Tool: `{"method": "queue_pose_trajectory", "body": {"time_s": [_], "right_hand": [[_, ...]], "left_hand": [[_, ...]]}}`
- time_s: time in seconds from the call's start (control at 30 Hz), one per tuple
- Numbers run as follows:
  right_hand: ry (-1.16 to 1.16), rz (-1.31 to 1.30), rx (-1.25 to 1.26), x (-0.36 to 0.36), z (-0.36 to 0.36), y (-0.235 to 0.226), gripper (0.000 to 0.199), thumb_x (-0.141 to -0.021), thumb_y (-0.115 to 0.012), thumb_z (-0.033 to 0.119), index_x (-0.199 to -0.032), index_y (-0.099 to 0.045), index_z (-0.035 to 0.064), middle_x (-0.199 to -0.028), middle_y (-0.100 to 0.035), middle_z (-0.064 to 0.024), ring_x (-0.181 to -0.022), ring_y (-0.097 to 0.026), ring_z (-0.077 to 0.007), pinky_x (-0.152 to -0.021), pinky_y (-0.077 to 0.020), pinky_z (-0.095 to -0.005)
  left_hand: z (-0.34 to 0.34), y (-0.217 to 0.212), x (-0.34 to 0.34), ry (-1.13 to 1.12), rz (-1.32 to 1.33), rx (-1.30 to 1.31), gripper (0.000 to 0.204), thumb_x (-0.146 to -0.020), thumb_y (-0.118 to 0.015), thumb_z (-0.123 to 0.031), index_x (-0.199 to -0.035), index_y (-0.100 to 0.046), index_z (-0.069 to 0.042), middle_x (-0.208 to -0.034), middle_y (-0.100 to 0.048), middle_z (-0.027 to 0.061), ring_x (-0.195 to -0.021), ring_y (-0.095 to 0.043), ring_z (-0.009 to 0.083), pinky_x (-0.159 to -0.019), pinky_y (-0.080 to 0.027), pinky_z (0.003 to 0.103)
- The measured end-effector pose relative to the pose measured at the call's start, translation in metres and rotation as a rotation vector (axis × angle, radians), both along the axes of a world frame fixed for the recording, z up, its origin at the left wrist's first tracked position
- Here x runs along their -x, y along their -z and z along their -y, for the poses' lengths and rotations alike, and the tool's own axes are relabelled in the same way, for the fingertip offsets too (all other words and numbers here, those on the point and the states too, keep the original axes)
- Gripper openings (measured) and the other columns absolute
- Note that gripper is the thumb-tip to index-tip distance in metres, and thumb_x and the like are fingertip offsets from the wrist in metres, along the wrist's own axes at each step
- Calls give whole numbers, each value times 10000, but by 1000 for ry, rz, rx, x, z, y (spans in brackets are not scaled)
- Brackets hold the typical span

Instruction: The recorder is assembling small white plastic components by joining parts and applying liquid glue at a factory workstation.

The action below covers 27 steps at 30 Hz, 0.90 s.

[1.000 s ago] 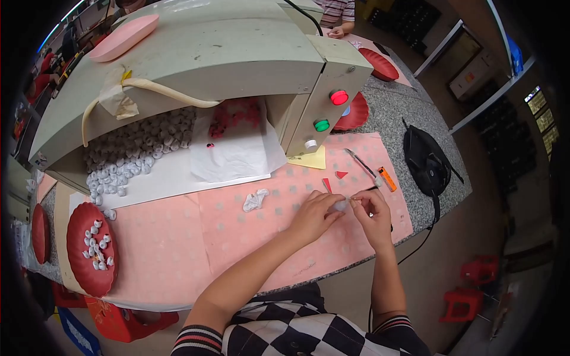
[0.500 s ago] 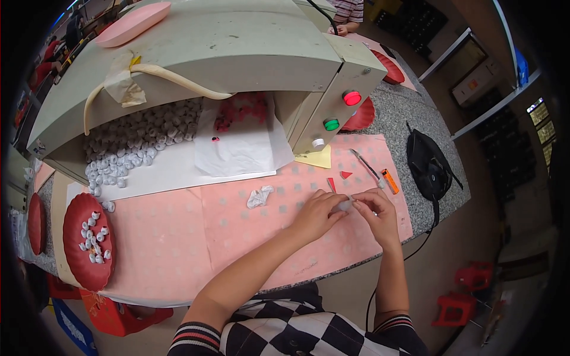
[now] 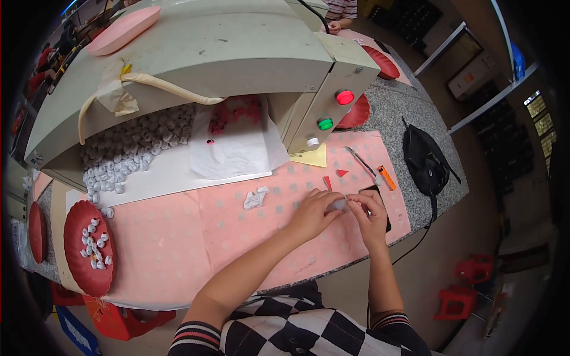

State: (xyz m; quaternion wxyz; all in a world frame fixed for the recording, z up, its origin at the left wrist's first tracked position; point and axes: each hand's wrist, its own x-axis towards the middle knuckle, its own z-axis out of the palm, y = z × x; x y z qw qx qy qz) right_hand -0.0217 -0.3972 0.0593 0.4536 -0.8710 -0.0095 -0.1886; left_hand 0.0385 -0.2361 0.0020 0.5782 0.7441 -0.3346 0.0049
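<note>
My left hand and my right hand meet over the pink cloth, fingers pinched close together. Between them is a small pale, translucent piece, held by the left fingers; its kind is too small to make out. The right fingertips touch its edge, and what they pinch is hidden. Partly covered by the right hand lies a flat black object, like a phone. Just beyond the hands are two small red pieces, a thin craft knife and an orange lighter. A crumpled white tissue lies to the left.
A grey machine with lit red and green buttons stands at the back. Its opening holds many white rounded pieces and white paper with pink bits. A red scalloped plate sits left, a black bag right. Another person's hand shows beyond.
The view has shifted slightly. My right hand has moved a little left and down in the picture, revealing more of the black object. Both hands still work at the pale piece.
</note>
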Motion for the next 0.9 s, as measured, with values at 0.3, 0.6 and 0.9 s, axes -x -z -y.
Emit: {"method": "queue_pose_trajectory", "body": {"time_s": [0.3,0.6,0.9], "right_hand": [[-265,-127,52,-29,-58,4,362,-877,-585,64,-1239,-589,79,-1014,-594,-80,-959,-576,-202,-833,-462,-294],[-418,148,248,-54,-101,20,183,-828,-625,30,-1009,-640,56,-1021,-591,-102,-992,-564,-269,-859,-472,-359],[51,93,367,-28,-14,8,315,-848,-603,59,-1163,-611,49,-1216,-558,-152,-1134,-528,-298,-949,-435,-378]], "left_hand": [[-106,-63,30,-127,-15,-129,338,-775,-733,-140,-1087,-630,-60,-1002,-637,90,-882,-569,216,-719,-472,311],[-218,-62,82,-475,-207,-213,301,-761,-716,-74,-1046,-631,-28,-979,-641,51,-764,-540,123,-683,-435,247],[-222,-60,73,-508,-274,-81,291,-779,-691,-64,-1057,-622,-12,-999,-635,52,-775,-537,105,-702,-435,243]]}}
